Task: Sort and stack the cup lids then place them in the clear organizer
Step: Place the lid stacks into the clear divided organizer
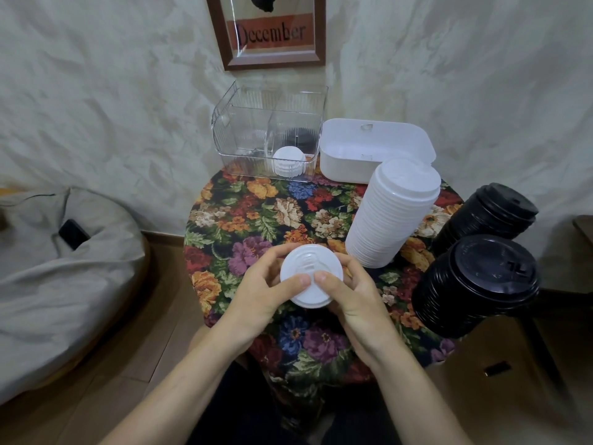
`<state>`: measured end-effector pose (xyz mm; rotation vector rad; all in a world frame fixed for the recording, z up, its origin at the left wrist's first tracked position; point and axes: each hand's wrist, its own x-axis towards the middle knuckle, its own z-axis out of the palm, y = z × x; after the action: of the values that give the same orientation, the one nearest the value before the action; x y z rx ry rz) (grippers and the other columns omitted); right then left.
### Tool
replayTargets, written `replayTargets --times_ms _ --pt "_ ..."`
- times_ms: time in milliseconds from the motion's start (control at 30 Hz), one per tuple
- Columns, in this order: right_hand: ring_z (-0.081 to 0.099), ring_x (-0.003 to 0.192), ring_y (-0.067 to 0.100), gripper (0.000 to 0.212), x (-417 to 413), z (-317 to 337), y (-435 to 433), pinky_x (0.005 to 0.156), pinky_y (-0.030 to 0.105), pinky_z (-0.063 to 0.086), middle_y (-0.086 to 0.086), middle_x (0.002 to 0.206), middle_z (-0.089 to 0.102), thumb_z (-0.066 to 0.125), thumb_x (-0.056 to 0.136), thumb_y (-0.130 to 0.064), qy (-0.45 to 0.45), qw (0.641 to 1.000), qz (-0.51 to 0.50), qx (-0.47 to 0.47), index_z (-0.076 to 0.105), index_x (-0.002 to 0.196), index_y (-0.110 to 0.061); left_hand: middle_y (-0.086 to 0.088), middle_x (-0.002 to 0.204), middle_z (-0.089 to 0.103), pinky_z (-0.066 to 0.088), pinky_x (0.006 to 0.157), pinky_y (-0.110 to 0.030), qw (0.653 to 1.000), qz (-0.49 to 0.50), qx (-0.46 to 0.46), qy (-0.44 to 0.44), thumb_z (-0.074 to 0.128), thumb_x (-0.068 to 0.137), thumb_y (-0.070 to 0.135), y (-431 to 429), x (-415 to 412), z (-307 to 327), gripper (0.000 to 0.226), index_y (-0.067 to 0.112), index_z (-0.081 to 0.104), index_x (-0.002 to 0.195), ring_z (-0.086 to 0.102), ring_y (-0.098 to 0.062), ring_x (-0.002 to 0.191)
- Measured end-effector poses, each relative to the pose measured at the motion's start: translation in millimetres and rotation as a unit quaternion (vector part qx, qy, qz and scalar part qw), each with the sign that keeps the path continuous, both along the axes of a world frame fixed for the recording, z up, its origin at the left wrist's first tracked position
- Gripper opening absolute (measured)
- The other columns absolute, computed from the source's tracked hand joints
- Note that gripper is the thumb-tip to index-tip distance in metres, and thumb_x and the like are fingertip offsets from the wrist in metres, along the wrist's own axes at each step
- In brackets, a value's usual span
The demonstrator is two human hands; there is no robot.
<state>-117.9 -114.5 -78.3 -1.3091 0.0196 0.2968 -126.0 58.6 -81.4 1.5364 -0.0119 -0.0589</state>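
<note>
My left grip (266, 284) and right grip (353, 293) pinch one round white plastic cup lid (308, 263); I reckon nudging the leaning white lid stack (391, 216) nearby could topple it.

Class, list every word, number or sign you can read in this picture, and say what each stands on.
"December": on the orange band of the framed picture.
Raised mark on the near black lid stack: too blurred to read.
Embossing on the white lid: too faint to read.
</note>
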Motion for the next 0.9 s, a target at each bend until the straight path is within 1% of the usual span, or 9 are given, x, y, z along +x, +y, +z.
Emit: replayTargets --times_ms 100,200,300,367,467,567,700,800,900 --pt "0.074 0.109 0.025 0.061 0.6 -2.5 3.3 0.093 0.039 0.058 0.008 0.115 0.077 0.084 0.077 -0.031 0.010 1.000 -0.017 0.010 0.059 0.129 -0.011 0.013 0.126 0.070 0.053 0.091 -0.022 1.000 0.001 0.004 0.006 0.079 0.074 0.049 -3.6 -3.8 -4.2 0.073 0.028 0.056 0.139 0.067 -0.008 0.117" --pt "0.074 0.109 0.023 0.060 -0.7 -2.2 4.0 0.094 0.039 0.057 0.005 0.114 0.078 0.088 0.080 -0.028 0.020 1.000 -0.017 0.011 0.058 0.130 -0.011 0.019 0.123 0.068 0.053 0.089 -0.018 1.000 -0.011 0.024 -0.002 0.081 0.080 0.036 -7.9 -8.8 -3.2 0.069 0.029 0.051 0.141 0.066 -0.002 0.115" --pt "0.074 0.107 0.021 0.061 -0.2 2.1 0.9 0.089 0.033 0.057 0.006 0.114 0.077 0.087 0.080 -0.039 0.021 1.000 0.006 0.001 0.060 0.127 -0.010 0.016 0.121 0.069 0.052 0.088 -0.018 0.999 -0.020 0.030 -0.005 0.078 0.080 0.027 -2.6 -8.0 1.6 0.064 0.026 0.054 0.139 0.067 -0.003 0.113" --pt "0.074 0.102 0.020 0.068 2.0 5.2 -3.2 0.084 0.030 0.057 0.009 0.114 0.077 0.079 0.075 -0.051 0.024 0.999 0.024 -0.006 0.062 0.125 -0.008 0.014 0.123 0.070 0.052 0.089 -0.018 0.999 -0.038 0.039 -0.004 0.082 0.080 0.031 3.9 -6.9 3.4 0.065 0.028 0.055 0.139 0.067 -0.006 0.114" --pt "0.073 0.105 0.024 0.054 4.0 6.9 -10.7 0.086 0.032 0.058 0.012 0.119 0.075 0.074 0.084 -0.043 0.022 0.997 0.072 -0.016 0.066 0.128 -0.011 0.013 0.125 0.070 0.051 0.091 -0.019 0.996 -0.069 0.051 0.002 0.079 0.076 0.043 9.9 -9.0 5.4 0.067 0.032 0.058 0.138 0.067 -0.007 0.115" --pt "0.073 0.104 0.022 0.051 3.9 8.1 -13.9 0.084 0.031 0.058 0.009 0.117 0.076 0.072 0.084 -0.037 0.024 0.995 0.095 -0.021 0.066 0.128 -0.012 0.019 0.127 0.068 0.049 0.092 -0.016 0.995 -0.079 0.065 0.001 0.077 0.075 0.049 11.1 -12.3 4.9 0.071 0.038 0.053 0.141 0.064 -0.003 0.118" --pt "0.075 0.098 0.021 0.059 2.9 6.0 -6.4 0.079 0.029 0.058 0.009 0.112 0.078 0.078 0.079 -0.039 0.009 0.999 0.050 -0.010 0.064 0.128 -0.007 0.028 0.128 0.063 0.049 0.093 -0.014 0.998 -0.038 0.056 0.000 0.079 0.076 0.053 4.1 -17.5 -0.8 0.080 0.039 0.045 0.147 0.061 0.002 0.121" --pt "0.075 0.103 0.026 0.072 4.4 4.3 0.1 0.082 0.035 0.060 0.011 0.114 0.077 0.080 0.070 -0.048 0.000 1.000 0.007 0.010 0.064 0.127 -0.006 0.023 0.126 0.066 0.052 0.092 -0.017 0.999 -0.034 0.031 0.005 0.082 0.080 0.039 0.0 -18.2 -1.3 0.071 0.033 0.050 0.143 0.064 -0.001 0.119" --pt "0.075 0.104 0.030 0.062 5.1 3.0 5.1 0.083 0.037 0.061 0.014 0.114 0.077 0.079 0.079 -0.042 -0.002 1.000 -0.005 0.025 0.065 0.127 -0.005 0.014 0.128 0.068 0.053 0.091 -0.020 1.000 -0.016 0.007 0.000 0.083 0.074 0.041 1.9 -15.1 -0.5 0.074 0.027 0.054 0.141 0.065 -0.007 0.119"
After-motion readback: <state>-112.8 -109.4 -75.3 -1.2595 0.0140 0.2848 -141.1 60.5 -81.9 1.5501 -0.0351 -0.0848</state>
